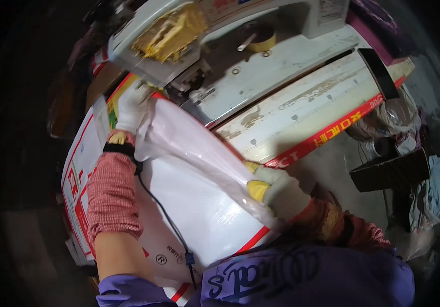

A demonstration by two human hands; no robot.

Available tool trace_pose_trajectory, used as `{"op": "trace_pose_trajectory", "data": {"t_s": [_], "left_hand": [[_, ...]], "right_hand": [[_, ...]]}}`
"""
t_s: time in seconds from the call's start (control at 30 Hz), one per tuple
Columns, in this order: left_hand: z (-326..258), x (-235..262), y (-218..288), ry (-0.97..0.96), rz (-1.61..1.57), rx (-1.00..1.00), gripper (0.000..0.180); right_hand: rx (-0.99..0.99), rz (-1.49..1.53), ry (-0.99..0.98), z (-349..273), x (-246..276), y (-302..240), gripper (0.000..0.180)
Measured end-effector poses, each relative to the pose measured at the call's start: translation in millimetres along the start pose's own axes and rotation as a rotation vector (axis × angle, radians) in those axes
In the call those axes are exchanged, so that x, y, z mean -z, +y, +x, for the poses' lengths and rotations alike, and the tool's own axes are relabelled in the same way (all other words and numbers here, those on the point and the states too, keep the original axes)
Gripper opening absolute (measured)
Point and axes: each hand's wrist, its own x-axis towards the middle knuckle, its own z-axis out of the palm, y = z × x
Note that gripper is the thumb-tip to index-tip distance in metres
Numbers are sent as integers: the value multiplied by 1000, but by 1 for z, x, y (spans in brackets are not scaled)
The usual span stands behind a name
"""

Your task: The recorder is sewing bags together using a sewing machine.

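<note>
A large white woven plastic sack with red stripes lies in front of me, a clear plastic liner showing along its mouth. My left hand, in a white glove, is closed on the sack's far edge, close to the needle and presser foot of a grey sewing machine. Further right along the same edge, my right hand in a white and yellow glove grips the sack's mouth and liner. Its fingertips are partly hidden by the plastic.
A worn white table board with a red front strip runs beside the machine bed. A tape roll stands on the bed. A dark box and blue cloth are at right. A black cord hangs over the sack.
</note>
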Motion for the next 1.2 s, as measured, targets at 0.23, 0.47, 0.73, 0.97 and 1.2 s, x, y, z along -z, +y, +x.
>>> {"op": "trace_pose_trajectory", "data": {"t_s": [0.23, 0.47, 0.73, 0.97, 1.2], "left_hand": [[20, -16, 24, -157, -191, 297, 11], [18, 36, 55, -438, -14, 112, 20], [35, 29, 83, -680, -107, 410, 27], [92, 22, -20, -414, 437, 181, 22], [93, 88, -8, -429, 411, 305, 29]], "right_hand": [[30, -271, 91, -24, 6, -4, 23], [56, -740, 20, -24, 8, -7, 21], [-132, -939, -297, -39, 18, -9, 22], [554, -830, 178, 68, -32, 66, 31], [268, -1242, 158, 161, -60, -91, 21]]}}
